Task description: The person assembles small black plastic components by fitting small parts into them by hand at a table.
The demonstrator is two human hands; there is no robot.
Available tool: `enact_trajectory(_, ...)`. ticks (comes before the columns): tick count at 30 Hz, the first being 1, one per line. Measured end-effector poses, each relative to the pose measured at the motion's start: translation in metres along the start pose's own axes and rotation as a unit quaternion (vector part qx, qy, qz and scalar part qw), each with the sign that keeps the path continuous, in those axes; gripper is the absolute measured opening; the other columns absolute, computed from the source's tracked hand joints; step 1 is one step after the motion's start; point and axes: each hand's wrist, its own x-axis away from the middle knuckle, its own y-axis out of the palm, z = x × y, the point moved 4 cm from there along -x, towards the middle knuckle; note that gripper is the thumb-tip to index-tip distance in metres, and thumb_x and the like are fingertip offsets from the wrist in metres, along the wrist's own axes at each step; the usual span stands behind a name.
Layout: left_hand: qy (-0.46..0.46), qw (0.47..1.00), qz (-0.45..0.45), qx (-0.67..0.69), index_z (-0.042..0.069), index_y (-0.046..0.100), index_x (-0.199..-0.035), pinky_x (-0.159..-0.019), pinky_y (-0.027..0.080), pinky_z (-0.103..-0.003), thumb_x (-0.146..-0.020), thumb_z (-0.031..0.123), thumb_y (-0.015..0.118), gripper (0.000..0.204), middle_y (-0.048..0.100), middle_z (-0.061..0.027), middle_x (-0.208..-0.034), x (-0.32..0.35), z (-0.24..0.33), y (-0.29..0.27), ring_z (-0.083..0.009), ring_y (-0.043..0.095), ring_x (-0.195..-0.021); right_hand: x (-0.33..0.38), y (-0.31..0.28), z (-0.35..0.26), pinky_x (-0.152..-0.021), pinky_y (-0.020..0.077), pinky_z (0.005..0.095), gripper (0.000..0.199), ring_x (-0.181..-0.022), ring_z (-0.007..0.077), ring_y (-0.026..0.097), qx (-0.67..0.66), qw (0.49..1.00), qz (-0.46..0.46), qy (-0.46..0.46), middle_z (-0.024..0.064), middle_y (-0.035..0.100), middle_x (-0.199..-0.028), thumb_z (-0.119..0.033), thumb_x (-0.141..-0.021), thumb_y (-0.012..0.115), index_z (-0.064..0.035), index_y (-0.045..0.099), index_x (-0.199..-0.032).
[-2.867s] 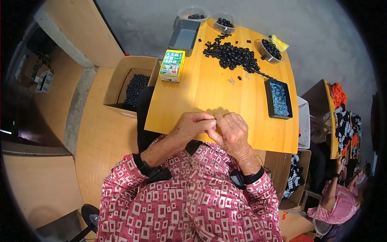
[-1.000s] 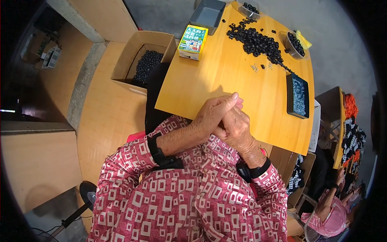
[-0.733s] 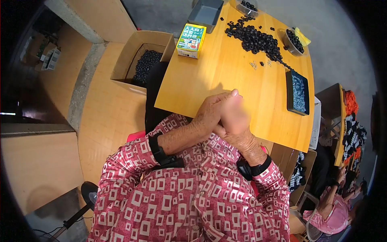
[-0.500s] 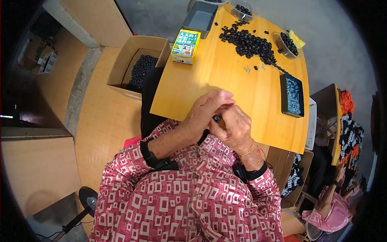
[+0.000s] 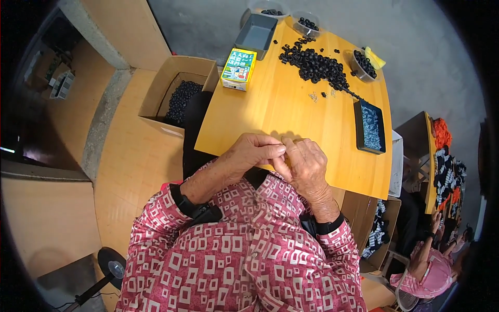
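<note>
My left hand [image 5: 253, 154] and my right hand [image 5: 307, 165] meet just over the near edge of the wooden table [image 5: 249, 117]. Both have thumb and fingers pinched together, fingertips touching. Whatever lies between them is hidden by the fingers. Beyond the hands a heap of small black ring-like parts [image 5: 314, 65] spreads over the table. A few tiny clear bits [image 5: 313, 97] lie at its near side. On the right stands a black tray [image 5: 358, 125] holding many small, pale bluish pieces [image 5: 371, 127].
A yellow-green box [image 5: 239, 68] and a grey tray [image 5: 254, 34] stand at the table's left. Clear bowls [image 5: 306, 23] of black parts line the far side; another bowl [image 5: 364, 65] sits right. A cardboard box [image 5: 156, 96] of black parts is left. Another person [image 5: 429, 270] sits at right.
The small black round part that showed at my right fingertips is now out of sight. My left fingers have lowered to meet the right ones. The whole view has shifted slightly.
</note>
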Motion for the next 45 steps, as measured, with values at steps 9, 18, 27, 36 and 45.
enact_trajectory(9,0.031,0.998,0.044,-0.018,-0.001,0.069,-0.105,-0.076,0.046,-0.023,-0.092,0.029,0.066,0.033,0.068,-0.0033,-0.089,-0.001,-0.006,-0.007,-0.0074,0.057,-0.083,-0.001,0.003,0.004,-0.06,0.0485,0.0354,0.029,-0.068,0.0244,0.059,-0.006,1.0,-0.012,0.008,0.0098,0.056,-0.071,-0.022,-0.076,0.077,-0.0013,0.061,-0.089)
enact_trajectory(18,0.045,0.995,0.044,-0.072,-0.003,0.07,-0.1,-0.074,0.047,-0.022,-0.092,0.025,0.064,0.03,0.068,-0.0043,-0.087,-0.001,-0.003,-0.001,-0.0073,0.058,-0.078,-0.005,-0.001,-0.002,-0.055,0.0465,0.0361,0.032,-0.061,0.025,0.055,0.039,0.997,-0.059,0.006,0.0089,0.048,-0.064,-0.024,-0.077,0.075,-0.0062,0.05,-0.069)
enact_trajectory(27,0.005,0.995,0.009,-0.096,-0.002,0.069,-0.092,-0.071,0.046,-0.021,-0.094,0.03,0.061,0.033,0.065,-0.0017,-0.082,0.0,-0.002,-0.007,-0.0064,0.057,-0.077,-0.003,0.002,0.001,-0.054,0.0477,0.0355,0.031,-0.059,0.0248,0.055,0.009,0.999,-0.041,-0.026,0.0091,0.049,-0.062,-0.022,-0.078,0.075,-0.0057,0.049,-0.069)
enact_trajectory(36,0.026,0.992,-0.002,-0.124,0.001,0.068,-0.09,-0.07,0.044,-0.021,-0.093,0.03,0.063,0.03,0.062,0.0014,-0.08,0.002,0.002,-0.007,-0.004,0.053,-0.076,0.002,0.006,0.008,-0.052,0.0472,0.0359,0.03,-0.055,0.025,0.054,-0.036,0.999,-0.032,-0.02,0.0085,0.046,-0.058,-0.019,-0.078,0.074,-0.0056,0.048,-0.069)
enact_trajectory(45,0.074,0.982,-0.001,-0.176,-0.003,0.069,-0.088,-0.069,0.046,-0.022,-0.094,0.025,0.062,0.029,0.064,-0.0004,-0.077,0.003,0.004,-0.008,-0.0048,0.056,-0.075,0.004,0.009,0.007,-0.048,0.0452,0.0348,0.031,-0.053,0.0238,0.052,-0.048,0.998,-0.016,-0.033,0.0075,0.045,-0.058,-0.015,-0.075,0.075,-0.0062,0.046,-0.068)
